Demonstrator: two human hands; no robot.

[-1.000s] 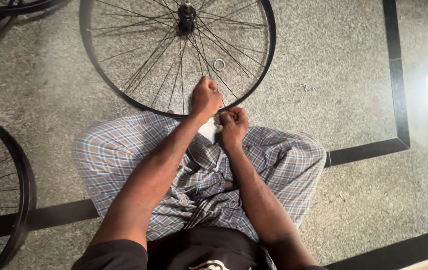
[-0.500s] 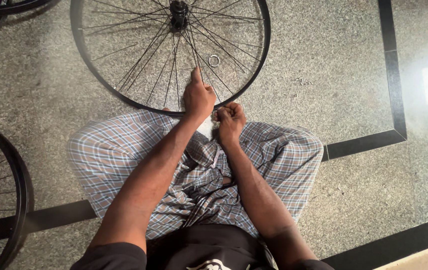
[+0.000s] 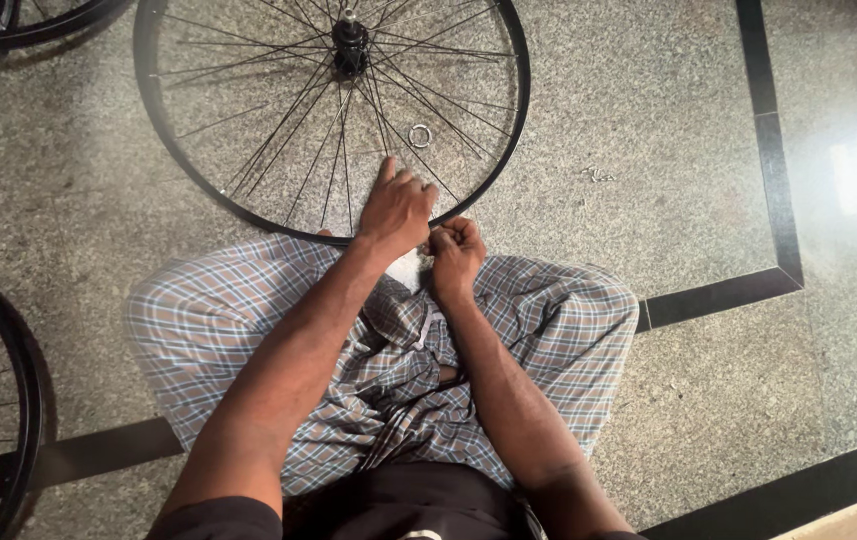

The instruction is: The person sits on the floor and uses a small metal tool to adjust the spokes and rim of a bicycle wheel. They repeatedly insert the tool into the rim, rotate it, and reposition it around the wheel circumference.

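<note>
Gripping: left hand rests fingers-down on the spokes at the lower rim of the bicycle wheel, closure indeterminable; right hand fisted just beside it, contents hidden; wheel flat on speckled floor, upper centre; small metal ring among spokes; checked cloth over lap below; further wheel at left edge.

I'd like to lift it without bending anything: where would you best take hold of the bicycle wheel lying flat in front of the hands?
Probably by the bicycle wheel's rim, at its near edge just beyond the left hand, coming from above. The wheel lies flat on the floor, the spokes look thin, and the rim is the sturdy, open part.
</note>
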